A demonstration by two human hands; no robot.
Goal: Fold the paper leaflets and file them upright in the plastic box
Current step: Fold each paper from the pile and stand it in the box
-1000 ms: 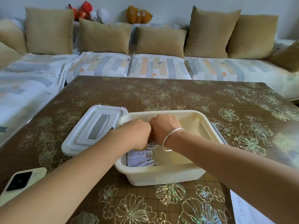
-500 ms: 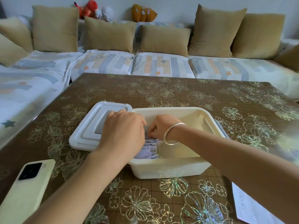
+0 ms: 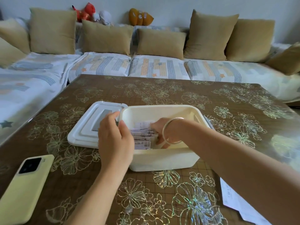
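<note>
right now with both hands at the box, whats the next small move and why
Probably nudge the right hand leftward to square the leaflets against the left wall of the plastic box. Its fingers sit at the row's right edge, the left hand is open at that wall, and the far leaflet stands higher, out of line. An unfolded sheet lies at the table's near right edge.

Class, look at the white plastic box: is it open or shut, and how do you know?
Open. Its lid lies flat on the table beside the box, and leaflets show inside.
</note>
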